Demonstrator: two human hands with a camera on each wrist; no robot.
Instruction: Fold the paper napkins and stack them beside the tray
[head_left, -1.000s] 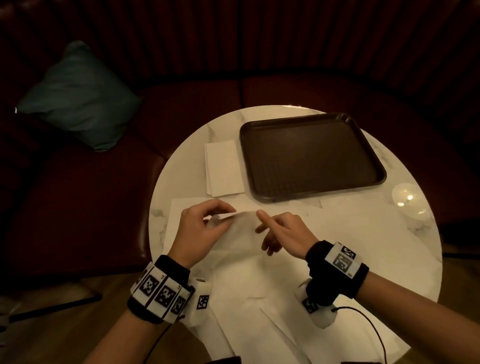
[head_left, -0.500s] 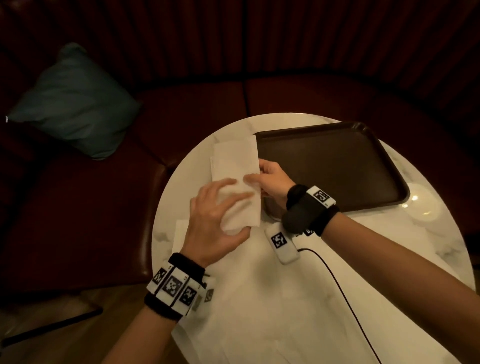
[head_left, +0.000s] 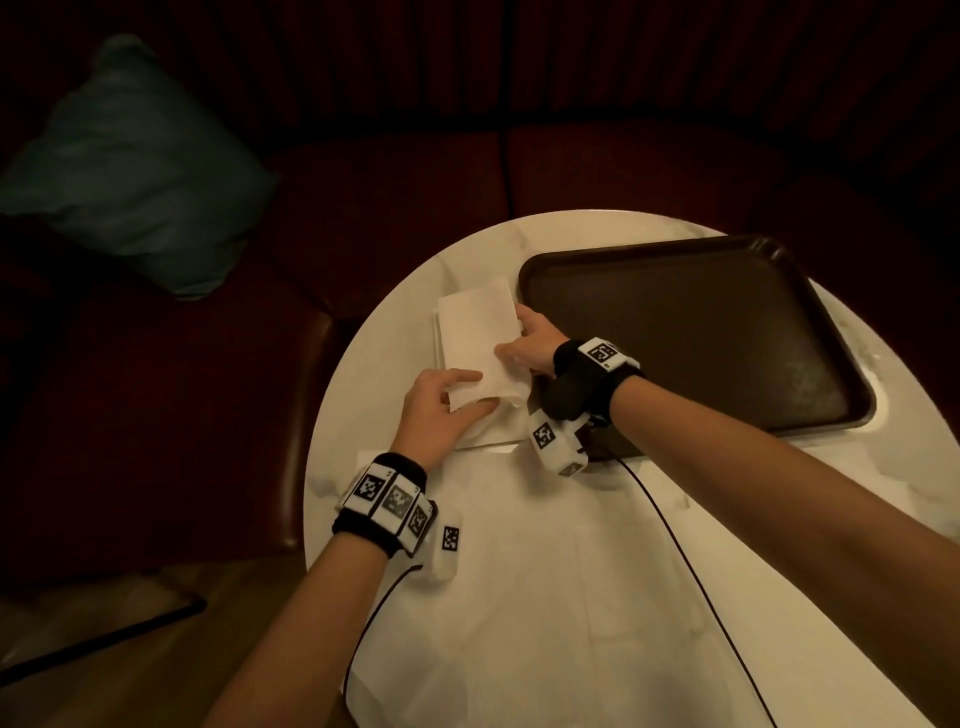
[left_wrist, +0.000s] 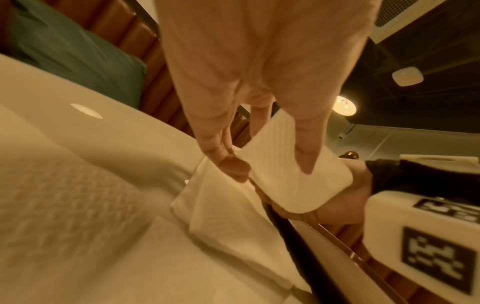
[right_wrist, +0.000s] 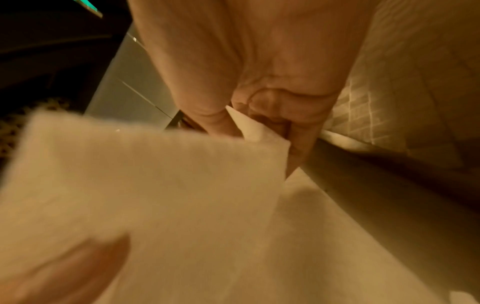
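No readable text; the wrist bands (head_left: 387, 499) bear only square coded markers.

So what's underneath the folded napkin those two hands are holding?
Under the folded napkin an edge of the stack of folded napkins shows, beside the tray. How many it holds is hidden.

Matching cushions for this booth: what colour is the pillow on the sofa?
Teal green; the pillow shows best in the head view.
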